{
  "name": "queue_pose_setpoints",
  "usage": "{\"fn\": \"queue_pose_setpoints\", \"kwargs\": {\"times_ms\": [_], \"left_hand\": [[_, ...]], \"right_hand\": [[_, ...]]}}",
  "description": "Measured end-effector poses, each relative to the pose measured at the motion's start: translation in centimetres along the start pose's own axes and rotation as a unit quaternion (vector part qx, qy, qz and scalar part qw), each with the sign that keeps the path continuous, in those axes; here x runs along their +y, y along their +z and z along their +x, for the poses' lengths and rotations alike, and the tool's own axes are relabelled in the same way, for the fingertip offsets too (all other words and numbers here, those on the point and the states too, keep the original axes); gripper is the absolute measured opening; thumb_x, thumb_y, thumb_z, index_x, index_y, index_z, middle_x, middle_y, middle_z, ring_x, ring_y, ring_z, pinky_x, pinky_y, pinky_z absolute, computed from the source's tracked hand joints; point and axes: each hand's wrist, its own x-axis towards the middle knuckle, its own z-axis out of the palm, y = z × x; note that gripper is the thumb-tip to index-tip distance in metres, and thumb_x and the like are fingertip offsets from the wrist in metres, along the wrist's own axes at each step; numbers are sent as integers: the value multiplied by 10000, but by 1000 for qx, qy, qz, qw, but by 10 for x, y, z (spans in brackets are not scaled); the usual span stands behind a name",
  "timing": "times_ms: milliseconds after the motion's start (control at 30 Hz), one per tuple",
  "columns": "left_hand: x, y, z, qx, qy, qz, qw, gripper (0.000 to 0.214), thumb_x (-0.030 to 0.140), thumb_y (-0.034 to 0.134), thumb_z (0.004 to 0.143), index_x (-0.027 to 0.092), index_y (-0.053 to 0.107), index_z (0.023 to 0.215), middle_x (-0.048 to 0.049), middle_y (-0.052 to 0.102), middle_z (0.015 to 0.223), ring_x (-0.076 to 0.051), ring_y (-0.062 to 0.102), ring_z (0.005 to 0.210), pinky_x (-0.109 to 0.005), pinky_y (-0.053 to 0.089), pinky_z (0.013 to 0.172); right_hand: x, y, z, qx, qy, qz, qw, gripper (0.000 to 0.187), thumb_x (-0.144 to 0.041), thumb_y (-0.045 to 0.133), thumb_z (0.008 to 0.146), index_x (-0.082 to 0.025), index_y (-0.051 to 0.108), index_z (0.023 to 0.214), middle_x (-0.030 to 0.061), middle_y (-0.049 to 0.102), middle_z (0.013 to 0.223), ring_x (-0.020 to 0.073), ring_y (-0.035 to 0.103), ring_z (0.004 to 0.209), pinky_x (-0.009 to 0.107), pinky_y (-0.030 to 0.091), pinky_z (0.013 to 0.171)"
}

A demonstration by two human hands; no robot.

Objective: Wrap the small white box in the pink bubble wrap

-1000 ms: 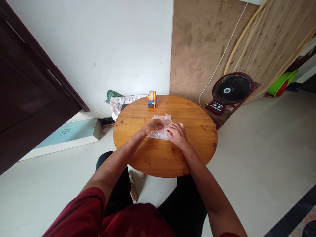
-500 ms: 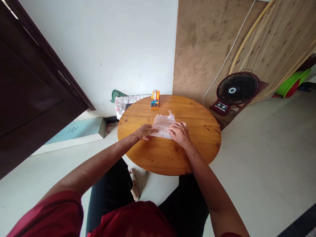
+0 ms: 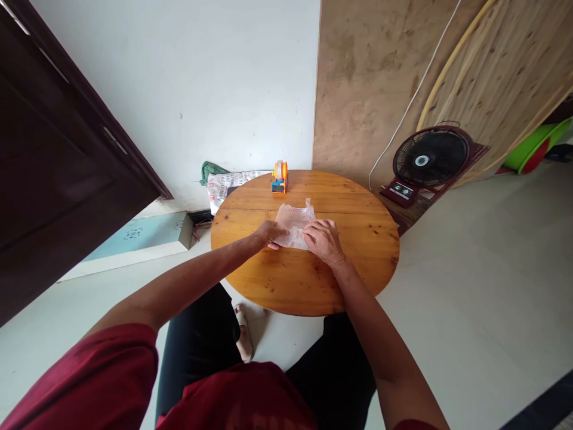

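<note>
A piece of clear bubble wrap (image 3: 294, 218) lies on the round wooden table (image 3: 286, 286), folded over along its near side. My left hand (image 3: 271, 233) grips its left edge, thumb on top and fingers underneath. On the right part of the wrap rests my right hand (image 3: 323, 237), its fingers curled and pressed together at the near fold. A small reddish mark shows between the hands; whether something lies inside the wrap I cannot tell. Behind the wrap, toward the far edge, stands an orange and blue tape dispenser (image 3: 280, 178) with a roll of tape.
A dark red fan (image 3: 427, 161) stands beyond the table's right side, near a wooden panel. Behind the table's left edge lies a printed white sack (image 3: 219, 188). A pale blue box (image 3: 138, 236) sits on the floor by the dark door (image 3: 67, 149).
My left hand has shifted slightly right and farther onto the wrap's left edge. The right hand stays nearly in place. The view has moved a little.
</note>
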Motion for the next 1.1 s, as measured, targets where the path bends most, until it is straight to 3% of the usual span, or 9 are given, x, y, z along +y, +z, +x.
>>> {"fn": "queue_pose_setpoints", "kwargs": {"times_ms": [100, 200, 333, 433, 567, 733, 833, 967, 1100], "left_hand": [[0, 5, 0, 19, 23, 29, 999, 270, 162, 704, 749, 109, 623, 1001, -48, 682, 804, -158, 660, 644, -271, 572, 565], [2, 9, 0, 56, 52, 66, 995, 545, 138, 721, 711, 120, 552, 1228, -84, 688, 910, -180, 662, 611, -312, 570, 559], [4, 17, 1, 116, 132, 112, 978, 845, 63, 723, 660, 178, 411, 1438, -99, 665, 1048, -227, 678, 819, -333, 566, 737], [6, 24, 1, 135, 178, 128, 966, 868, 37, 667, 688, 176, 362, 1489, -48, 655, 890, -228, 648, 877, -324, 531, 814], [7, 29, 1, 142, 193, 125, 963, 847, 33, 610, 704, 126, 338, 1500, 36, 540, 640, -181, 593, 688, -292, 507, 733], [8, 29, 1, 153, 206, 76, 964, 841, 54, 622, 675, 75, 346, 1469, 90, 470, 568, -132, 524, 590, -232, 463, 648], [9, 34, 0, 163, 204, 55, 964, 728, 60, 612, 680, 72, 434, 1386, 81, 501, 596, -112, 522, 577, -208, 444, 611], [9, 43, -2, 160, 197, 41, 966, 441, 76, 614, 680, 93, 611, 1121, 37, 588, 639, -99, 548, 572, -195, 436, 576], [12, 45, -3, 136, 202, 46, 969, 165, 87, 611, 677, 113, 674, 826, 10, 622, 641, -105, 569, 606, -200, 451, 590]], "right_hand": [[0, 0, 0, -3, 2, -1, 1000, 210, -223, 554, 933, -226, 711, 794, 27, 743, 946, 202, 576, 963, 382, 296, 913], [-1, -2, 1, -5, 4, -1, 1000, 215, -213, 551, 931, -226, 714, 791, 30, 742, 948, 203, 571, 967, 383, 294, 921], [-3, -3, 2, -11, 10, -1, 1000, 214, -202, 554, 926, -224, 719, 793, 36, 742, 940, 210, 573, 976, 385, 294, 922], [-4, -3, 1, -15, 14, -2, 1000, 211, -208, 561, 926, -222, 719, 786, 43, 742, 955, 215, 571, 996, 386, 296, 917], [-4, -3, 1, -16, 15, -3, 1000, 217, -215, 566, 928, -222, 718, 774, 36, 743, 954, 211, 572, 1000, 384, 297, 919], [-5, -4, 1, -15, 17, -2, 1000, 204, -202, 570, 922, -223, 721, 785, 36, 742, 956, 209, 571, 1010, 379, 297, 925], [-5, -4, 1, -14, 20, -6, 1000, 209, -209, 572, 923, -221, 718, 776, 37, 741, 958, 209, 570, 1005, 378, 301, 923], [-5, -3, 1, -16, 24, -11, 1000, 203, -204, 569, 920, -221, 720, 787, 48, 743, 978, 214, 568, 1001, 384, 302, 930], [-2, -1, 1, -11, 18, -7, 1000, 180, -204, 574, 911, -227, 728, 821, 51, 747, 1018, 222, 572, 1011, 391, 313, 933]]}}
